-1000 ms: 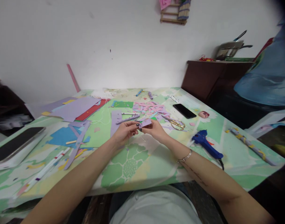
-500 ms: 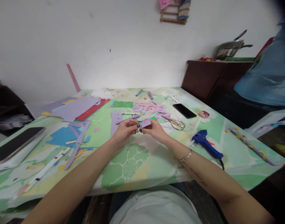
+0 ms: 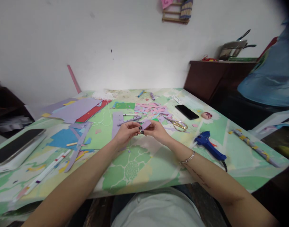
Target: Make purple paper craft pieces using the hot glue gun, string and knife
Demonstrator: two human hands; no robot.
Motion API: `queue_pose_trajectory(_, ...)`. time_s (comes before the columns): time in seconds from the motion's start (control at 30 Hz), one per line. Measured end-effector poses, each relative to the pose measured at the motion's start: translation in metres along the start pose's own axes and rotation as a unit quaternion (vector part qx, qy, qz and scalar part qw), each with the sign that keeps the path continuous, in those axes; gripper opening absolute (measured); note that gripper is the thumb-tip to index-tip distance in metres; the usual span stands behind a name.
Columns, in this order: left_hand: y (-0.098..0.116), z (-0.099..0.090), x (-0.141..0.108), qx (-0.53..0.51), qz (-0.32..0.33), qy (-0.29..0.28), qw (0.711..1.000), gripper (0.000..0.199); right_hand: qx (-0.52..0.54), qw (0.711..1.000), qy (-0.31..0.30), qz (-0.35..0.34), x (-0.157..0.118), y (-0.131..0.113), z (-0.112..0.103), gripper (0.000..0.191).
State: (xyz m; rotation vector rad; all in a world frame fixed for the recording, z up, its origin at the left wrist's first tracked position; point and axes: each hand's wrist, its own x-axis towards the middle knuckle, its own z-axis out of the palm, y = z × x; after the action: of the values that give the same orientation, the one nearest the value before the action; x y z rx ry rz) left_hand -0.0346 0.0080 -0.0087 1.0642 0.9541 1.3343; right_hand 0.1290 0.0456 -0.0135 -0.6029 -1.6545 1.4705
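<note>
A small piece of purple paper (image 3: 146,125) is held up between both hands over the middle of the table. My left hand (image 3: 126,132) pinches its near left corner, fingertips bent in. My right hand (image 3: 157,130) grips it from the right, with the fingers partly hidden behind it. The two thumbs nearly meet at the lower edge. Behind the hands lie a heap of pink and purple paper scraps (image 3: 150,108) and a purple strip (image 3: 117,121). Gold-handled scissors (image 3: 179,125) rest just right of my right hand.
A blue glue gun (image 3: 210,146) lies on the right, with a decorated purple stick (image 3: 254,147) beyond it. A black phone (image 3: 187,112) is behind the scissors. Coloured sheets (image 3: 75,108), blue paper (image 3: 62,138) and white sticks (image 3: 46,171) cover the left. Another phone (image 3: 15,146) lies far left.
The purple paper has tilted slightly between the fingers, its right end turning up a little. Both hands stay in almost the same place.
</note>
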Motion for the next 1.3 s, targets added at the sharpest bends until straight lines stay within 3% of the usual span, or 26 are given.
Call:
queue_pose_trajectory(0.57,0.0037,0.0027,-0.0015,-0.034,-0.015,0.047,0.998,0.022,-0.023,1.000,0.011,0.015,0.0018,-0.0002,-0.0020,0.016)
queue_pose_trajectory(1.3,-0.0016,0.0048,-0.0020,-0.040,0.014,0.014,0.999,0.024,-0.043,0.999,0.026,0.004,0.0013,0.0046,0.0014,0.017)
